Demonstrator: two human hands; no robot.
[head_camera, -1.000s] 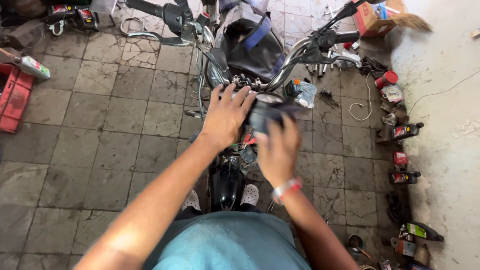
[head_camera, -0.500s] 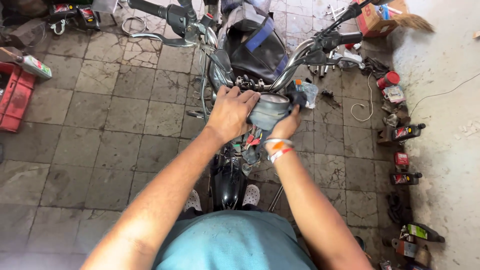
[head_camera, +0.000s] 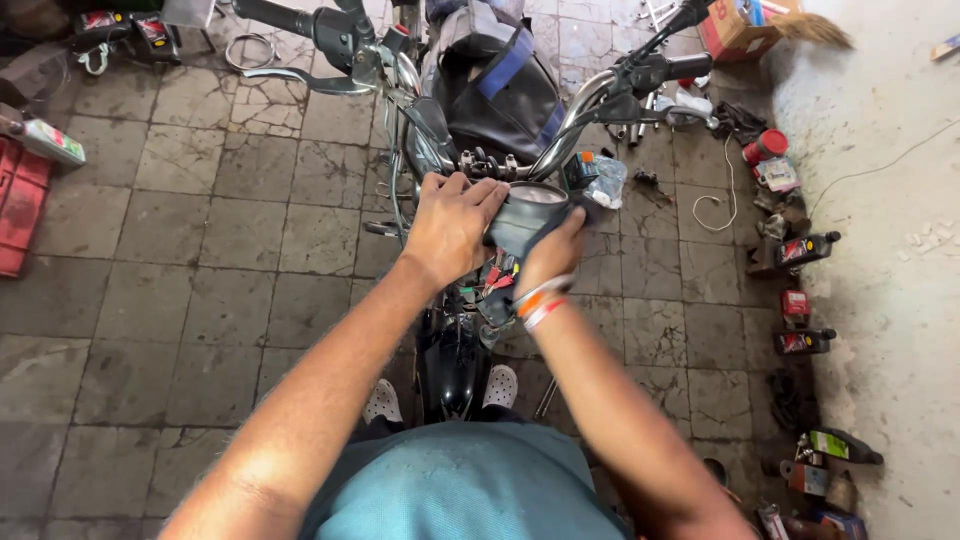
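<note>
Looking down over a motorcycle (head_camera: 452, 370) parked on a grey tiled floor (head_camera: 190, 250). Round gauge housing (head_camera: 528, 212), dark grey with a pale rim, just behind the handlebar (head_camera: 560, 130) centre and above the dark fuel tank. Left hand (head_camera: 452, 225) laid over the left side of the gauge housing, fingers curled onto its edge, gripping it. Right hand (head_camera: 553, 255) cupped under and around the right side of the same housing, thumb against its body, also gripping; red and white bands at that wrist. Coloured wires (head_camera: 497, 275) showing just below the housing, between the two hands. Black bag with a blue strap (head_camera: 500, 85) ahead of the handlebar. Crumpled clear plastic (head_camera: 606, 182) just right of the housing. Dark oil bottles (head_camera: 805, 250) in a row well to the right of the motorcycle, along the pale wall. Red crate (head_camera: 20, 205) far left of the motorcycle, at the frame edge. Cardboard box (head_camera: 740, 25) beyond the right grip.
</note>
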